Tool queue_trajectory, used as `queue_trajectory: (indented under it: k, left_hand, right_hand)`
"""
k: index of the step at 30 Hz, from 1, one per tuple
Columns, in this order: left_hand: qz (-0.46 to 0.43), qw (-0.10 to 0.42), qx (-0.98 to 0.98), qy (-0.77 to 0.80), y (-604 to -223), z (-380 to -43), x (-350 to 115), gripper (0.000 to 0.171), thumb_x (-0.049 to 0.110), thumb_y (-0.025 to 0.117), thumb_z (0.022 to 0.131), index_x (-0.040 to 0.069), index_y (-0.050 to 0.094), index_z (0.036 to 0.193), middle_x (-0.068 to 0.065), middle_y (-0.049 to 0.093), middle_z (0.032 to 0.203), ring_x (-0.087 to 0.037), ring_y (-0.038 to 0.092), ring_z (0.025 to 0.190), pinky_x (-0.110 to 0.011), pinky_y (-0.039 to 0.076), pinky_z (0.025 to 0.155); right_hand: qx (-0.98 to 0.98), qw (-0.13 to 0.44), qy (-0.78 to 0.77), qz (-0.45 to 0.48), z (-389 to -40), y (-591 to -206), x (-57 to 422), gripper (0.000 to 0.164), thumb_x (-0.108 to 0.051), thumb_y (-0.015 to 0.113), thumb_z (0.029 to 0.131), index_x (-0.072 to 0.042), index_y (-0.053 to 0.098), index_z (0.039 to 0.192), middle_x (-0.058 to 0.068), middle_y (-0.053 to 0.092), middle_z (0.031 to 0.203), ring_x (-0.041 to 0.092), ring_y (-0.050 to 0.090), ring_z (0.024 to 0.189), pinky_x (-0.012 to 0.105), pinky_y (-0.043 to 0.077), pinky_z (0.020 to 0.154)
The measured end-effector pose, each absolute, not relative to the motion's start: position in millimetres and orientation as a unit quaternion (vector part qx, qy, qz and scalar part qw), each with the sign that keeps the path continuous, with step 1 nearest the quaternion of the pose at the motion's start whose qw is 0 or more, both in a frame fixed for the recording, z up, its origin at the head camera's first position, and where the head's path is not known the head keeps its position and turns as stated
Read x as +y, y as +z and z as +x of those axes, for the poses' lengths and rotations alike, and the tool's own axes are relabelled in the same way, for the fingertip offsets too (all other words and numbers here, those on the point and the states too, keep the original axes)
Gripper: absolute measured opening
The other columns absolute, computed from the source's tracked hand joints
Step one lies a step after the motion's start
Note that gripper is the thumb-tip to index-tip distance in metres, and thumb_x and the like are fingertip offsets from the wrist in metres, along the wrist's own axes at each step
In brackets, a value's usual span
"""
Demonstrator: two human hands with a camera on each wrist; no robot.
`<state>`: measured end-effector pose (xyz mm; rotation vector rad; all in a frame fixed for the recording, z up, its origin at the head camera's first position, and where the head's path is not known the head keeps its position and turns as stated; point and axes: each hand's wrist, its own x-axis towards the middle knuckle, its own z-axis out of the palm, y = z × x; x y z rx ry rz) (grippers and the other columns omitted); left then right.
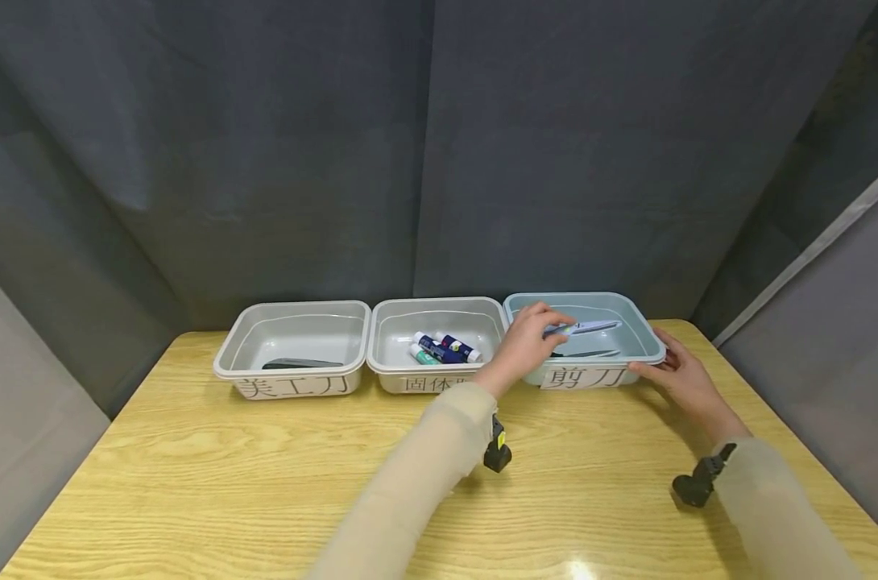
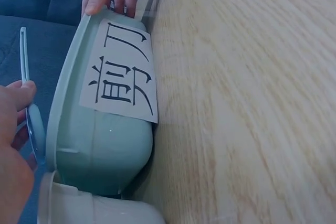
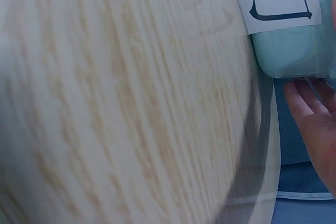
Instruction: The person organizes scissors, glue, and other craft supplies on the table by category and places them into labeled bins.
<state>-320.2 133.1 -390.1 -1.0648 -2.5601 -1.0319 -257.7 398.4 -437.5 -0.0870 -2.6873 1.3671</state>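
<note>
My left hand [image 1: 523, 342] pinches light blue scissors [image 1: 594, 327] by the handle end, over the blue bin [image 1: 631, 354]. Their blades point to the right, and in the left wrist view the scissors [image 2: 35, 129] appear beside the bin's rim. Inside that bin, low near the front wall, lies a second slim dark item [image 1: 594, 354], partly hidden by the left hand. At the bin's right end, my right hand [image 1: 689, 383] holds the corner, thumb on the front rim and fingers along the side wall. The bin's front carries a white label [image 2: 118, 72] with black characters.
Left of the blue bin stands a grey bin [image 1: 395, 379] with several glue sticks [image 1: 442, 348]. A further grey bin [image 1: 294, 306] at the left holds dark utility knives [image 1: 301, 363]. All stand in a row on the wooden table [image 1: 265, 475], before a dark curtain [image 1: 301, 161].
</note>
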Motion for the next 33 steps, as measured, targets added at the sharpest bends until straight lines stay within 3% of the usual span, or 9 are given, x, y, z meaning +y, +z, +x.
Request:
queue_trajectory:
  k: [4, 9, 13, 19, 25, 33]
  left_hand:
    - [-0.356, 0.094, -0.859, -0.354, -393, -322, 137, 0.025, 0.024, 0.059, 0.089, 0.024, 0.064, 0.113, 0.006, 0.055, 0.104, -0.009, 0.047, 0.102, -0.019, 0.040, 0.084]
    - [-0.344, 0.101, -0.870, -0.339, -394, -323, 142, 0.025, 0.025, 0.061, 0.087, 0.024, 0.064, 0.112, 0.006, 0.057, 0.106, -0.010, 0.049, 0.102, -0.021, 0.039, 0.089]
    - [-0.348, 0.107, -0.884, -0.293, -398, -324, 144, 0.023, 0.026, 0.061, 0.087, 0.024, 0.065, 0.110, 0.005, 0.059, 0.108, -0.010, 0.050, 0.102, -0.022, 0.038, 0.091]
    - [-0.350, 0.095, -0.898, -0.247, -399, -322, 143, 0.023, 0.026, 0.061, 0.088, 0.026, 0.065, 0.110, 0.006, 0.057, 0.104, -0.009, 0.050, 0.096, -0.022, 0.040, 0.083]
    - [-0.349, 0.077, -0.906, -0.227, -397, -321, 143, 0.019, 0.026, 0.059, 0.089, 0.025, 0.067, 0.107, 0.007, 0.059, 0.102, -0.007, 0.052, 0.094, -0.019, 0.041, 0.079]
    - [-0.349, 0.059, -0.902, -0.246, -396, -320, 144, 0.018, 0.024, 0.057, 0.090, 0.020, 0.069, 0.104, 0.006, 0.059, 0.094, -0.005, 0.052, 0.084, -0.014, 0.039, 0.070]
  right_hand:
    - [-0.890, 0.061, 0.451, -0.031, -257, -438, 399, 0.089, -0.039, 0.060, 0.085, -0.007, 0.004, 0.147, 0.028, 0.025, 0.143, 0.040, 0.035, 0.121, 0.018, 0.046, 0.084]
    - [-0.884, 0.061, 0.462, -0.027, -256, -438, 398, 0.088, -0.037, 0.060, 0.086, -0.007, 0.004, 0.147, 0.029, 0.025, 0.143, 0.039, 0.036, 0.120, 0.006, 0.042, 0.076]
    - [-0.884, 0.061, 0.464, -0.025, -256, -437, 397, 0.088, -0.037, 0.060, 0.086, -0.007, 0.004, 0.147, 0.028, 0.024, 0.143, 0.038, 0.035, 0.121, 0.007, 0.042, 0.077]
    - [-0.885, 0.060, 0.461, -0.020, -257, -436, 397, 0.088, -0.037, 0.060, 0.086, -0.008, 0.004, 0.147, 0.028, 0.025, 0.143, 0.042, 0.036, 0.121, 0.010, 0.044, 0.080]
    - [-0.888, 0.054, 0.455, -0.026, -256, -435, 397, 0.089, -0.039, 0.060, 0.086, -0.007, 0.003, 0.147, 0.027, 0.025, 0.144, 0.041, 0.036, 0.122, 0.025, 0.046, 0.088]
    - [-0.886, 0.051, 0.460, -0.031, -255, -435, 398, 0.088, -0.038, 0.059, 0.086, -0.008, 0.002, 0.147, 0.028, 0.023, 0.144, 0.043, 0.035, 0.123, 0.045, 0.035, 0.095]
